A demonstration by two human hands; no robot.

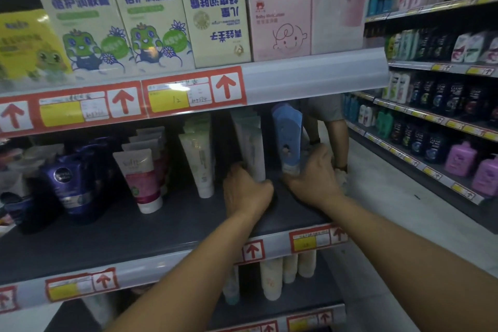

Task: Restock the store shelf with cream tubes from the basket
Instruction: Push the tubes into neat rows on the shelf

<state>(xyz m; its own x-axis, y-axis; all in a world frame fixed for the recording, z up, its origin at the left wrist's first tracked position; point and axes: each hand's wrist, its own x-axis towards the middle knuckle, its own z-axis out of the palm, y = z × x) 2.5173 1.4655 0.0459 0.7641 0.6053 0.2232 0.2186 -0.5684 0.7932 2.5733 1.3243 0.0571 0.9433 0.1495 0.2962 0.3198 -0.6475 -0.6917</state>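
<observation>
A: Where are the cream tubes sitting right now?

B: Two are standing cap-down at the right end of the middle shelf [161, 226]. The left hand [246, 193] is curling its fingers round the foot of the pale grey-white tube [252, 143], and the right hand [310, 178] is gripping the base of the blue tube [287, 137], steadying it upright.

A: How are they likely handling?

B: Light and soft-walled, I'm judging, with glossy skins that may be slipping a little. The stiff cap end is looking like the safest place to be holding, since the tall bodies are tending to tip.

A: And the basket?

B: It isn't showing anywhere in this view, so I can't say what is left in it.

A: Anything alongside?

B: A green-white tube [199, 159] and a pink tube [142, 178] are standing further left, then dark blue pouches [68, 183]. Boxed children's cream [151, 13] is filling the shelf above.
</observation>
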